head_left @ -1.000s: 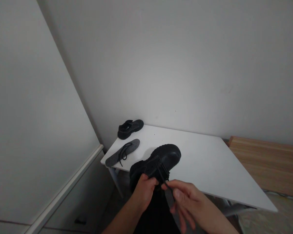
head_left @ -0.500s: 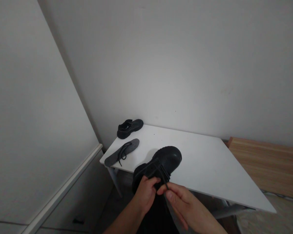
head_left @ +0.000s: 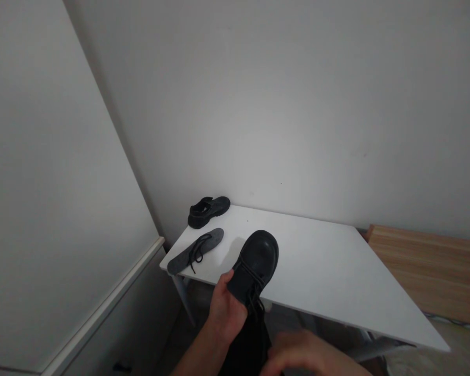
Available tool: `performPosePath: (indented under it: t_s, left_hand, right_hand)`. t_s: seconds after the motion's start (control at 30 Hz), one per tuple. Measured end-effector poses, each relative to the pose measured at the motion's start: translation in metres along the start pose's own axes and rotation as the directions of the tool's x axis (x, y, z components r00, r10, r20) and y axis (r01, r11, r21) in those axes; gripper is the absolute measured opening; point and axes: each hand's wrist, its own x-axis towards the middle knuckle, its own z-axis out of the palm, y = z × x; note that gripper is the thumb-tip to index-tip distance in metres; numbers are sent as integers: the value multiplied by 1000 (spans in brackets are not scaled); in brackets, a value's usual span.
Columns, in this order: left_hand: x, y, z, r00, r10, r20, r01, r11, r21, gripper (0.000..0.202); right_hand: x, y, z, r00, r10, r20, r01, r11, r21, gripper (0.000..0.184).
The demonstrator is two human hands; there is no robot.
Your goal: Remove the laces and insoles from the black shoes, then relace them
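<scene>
Holding a black shoe [head_left: 259,257] with the left hand [head_left: 224,312]. Gripping it tight at the back end, with the thumb up along the side. Pointing the toe away, out over the near edge of the white table [head_left: 337,261], with the back end hanging past that edge. Hard to tell if touching the table top or just above it.

Hanging loose from the top of the shoe and trailing down: a thin black lace [head_left: 254,303].

Low down at the bottom edge, a little below the shoe and to its right: the right hand [head_left: 305,356]. Not touching the shoe. Too blurry there to tell open from closed, or holding the lace or not.

Farther back on the table, by the left corner, lying flat: a grey insole [head_left: 215,237] with another black lace [head_left: 198,251] curled on top. Just behind that, close to the wall [head_left: 297,104]: a second black shoe [head_left: 209,205], well apart from the held one.

Off to the left, a white cabinet [head_left: 113,308]. Off to the right, past the table, a wooden top [head_left: 426,261].
</scene>
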Motion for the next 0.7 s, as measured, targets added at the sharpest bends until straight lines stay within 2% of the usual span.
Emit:
performPosePath:
  t_s: [0.03, 0.07, 0.13, 0.17, 0.23, 0.33, 0.47, 0.53, 0.6, 0.67, 0.7]
  left_hand:
    - [-3, 0, 2, 1000, -7, 11, 8, 1000, -9, 27]
    - [-6, -1, 5, 1000, -14, 18, 15, 1000, -14, 28]
    - [-10, -4, 10, 999, -23, 26, 23, 1000, -18, 29]
    - [-12, -6, 11, 999, -27, 32, 28, 999, -18, 30]
    - [-13, -9, 13, 999, -25, 46, 26, 1000, -14, 30]
    - [-12, -13, 12, 998, -15, 62, 15, 1000, 1, 28]
    - [-12, -19, 6, 998, -27, 61, 21, 995, 101, 31]
    - [-11, -21, 5, 998, -27, 51, 19, 988, 154, 34]
    - [-11, -22, 5, 1000, -2, 24, -2, 985, 170, 35]
    - [-9, -20, 5, 999, 42, -21, -38, 987, 159, 32]
    - [-7, -17, 4, 996, 75, -43, -68, 986, 149, 31]
  right_hand:
    - [3, 0, -4, 989, 75, -131, -77, 997, -4, 32]
    - [8, 0, -6, 952, 139, -272, -145, 989, -2, 30]
    - [19, 5, -6, 842, 214, -495, -242, 970, 7, 28]
    - [25, 9, -3, 804, 223, -551, -257, 966, 16, 28]
    - [33, 18, 4, 764, 222, -606, -244, 969, 48, 27]
    - [35, 25, 13, 752, 185, -633, -148, 983, 112, 27]
    - [33, 13, 10, 700, 249, -669, -19, 944, 331, 27]
    - [32, 1, 4, 719, 311, -622, 77, 853, 515, 25]
    - [25, -10, -5, 783, 346, -517, 137, 715, 686, 22]
    - [9, -17, -16, 838, 359, -412, 112, 626, 772, 19]
    - [-4, -18, -21, 848, 365, -384, 83, 625, 776, 19]
